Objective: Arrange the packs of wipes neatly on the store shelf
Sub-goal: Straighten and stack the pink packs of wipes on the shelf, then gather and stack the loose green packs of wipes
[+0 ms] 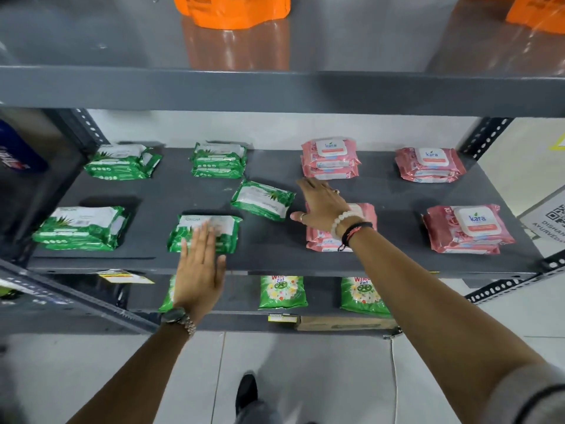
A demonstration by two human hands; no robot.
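A person's left hand [200, 264] lies flat, fingers spread, on a near green wipes stack [204, 232] on the grey shelf [275, 255]. The right hand [321, 206], open, reaches over a pink stack [339, 237] beside a skewed green pack [263, 199] lying mid-shelf between the rows.

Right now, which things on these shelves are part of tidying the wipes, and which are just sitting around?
Part of the job: green wipe stacks, loose tilted green pack, pink wipe stacks, middle shelf.

Just there: orange packages above, detergent bags below, blue container at left.
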